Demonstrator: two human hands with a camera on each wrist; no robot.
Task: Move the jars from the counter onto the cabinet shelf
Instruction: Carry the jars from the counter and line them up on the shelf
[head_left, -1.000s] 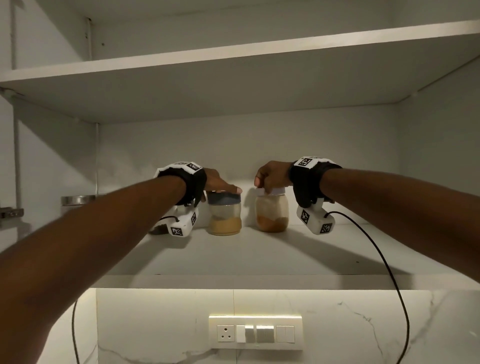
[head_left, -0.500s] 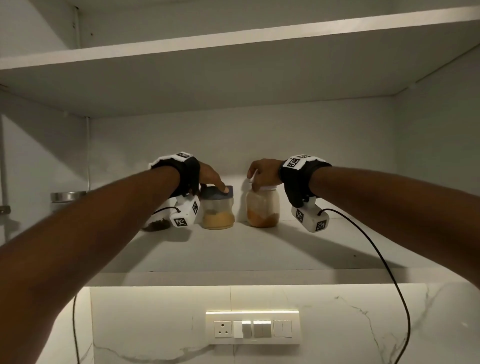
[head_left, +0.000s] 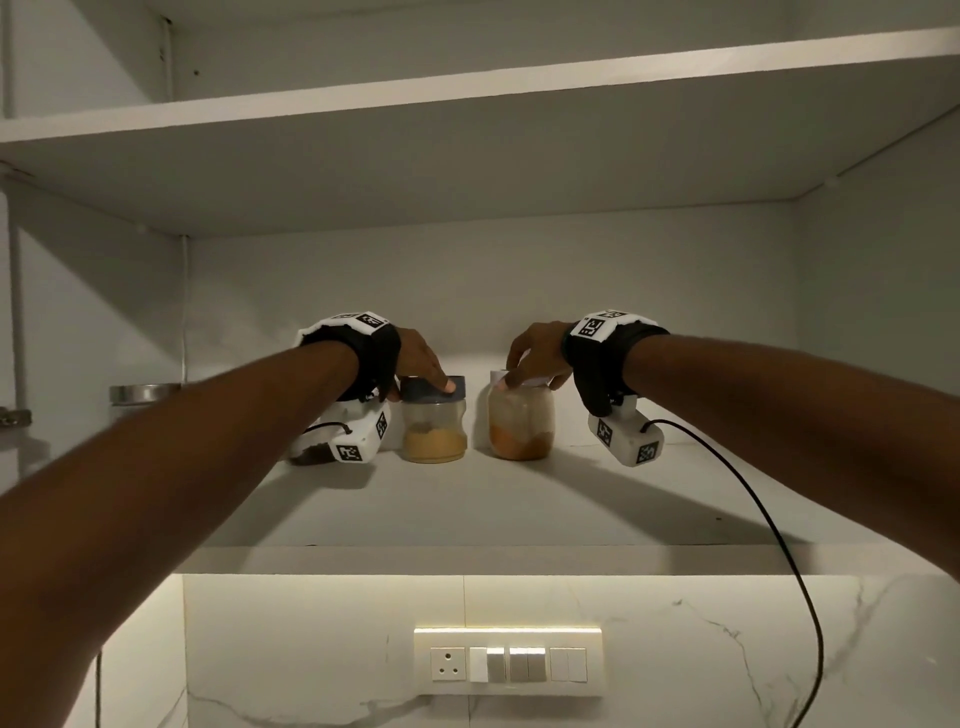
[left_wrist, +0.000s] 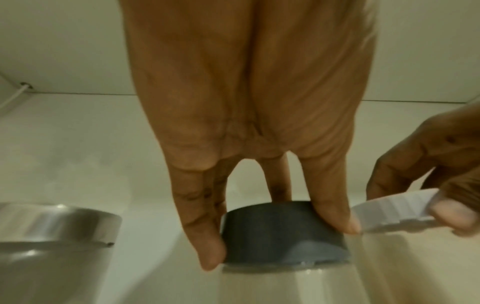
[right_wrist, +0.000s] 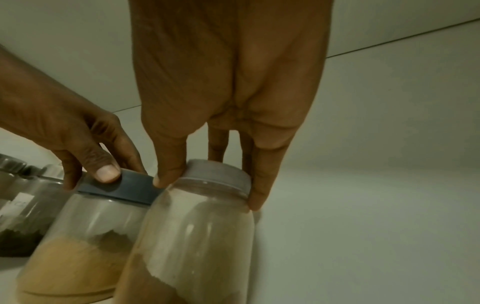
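Two clear jars stand side by side on the lower cabinet shelf (head_left: 467, 509). The grey-lidded jar (head_left: 435, 426) holds tan powder; my left hand (head_left: 421, 364) grips its grey lid (left_wrist: 283, 232) from above, thumb and fingers round the rim. The white-lidded jar (head_left: 521, 423) holds orange-brown powder; my right hand (head_left: 535, 358) grips its white lid (right_wrist: 215, 172) from above. In the right wrist view both jars (right_wrist: 78, 246) (right_wrist: 192, 246) stand almost touching. Both bases rest on the shelf.
A steel-lidded jar (head_left: 143, 395) stands at the shelf's far left, close to my left wrist. An upper shelf (head_left: 467, 104) runs overhead. Below the cabinet lies a marble wall with a switch panel (head_left: 508, 662). A black cable (head_left: 753, 519) hangs from my right wrist.
Both hands have stayed on the jar lids. The jars have shifted slightly further back on the shelf and now rest there.
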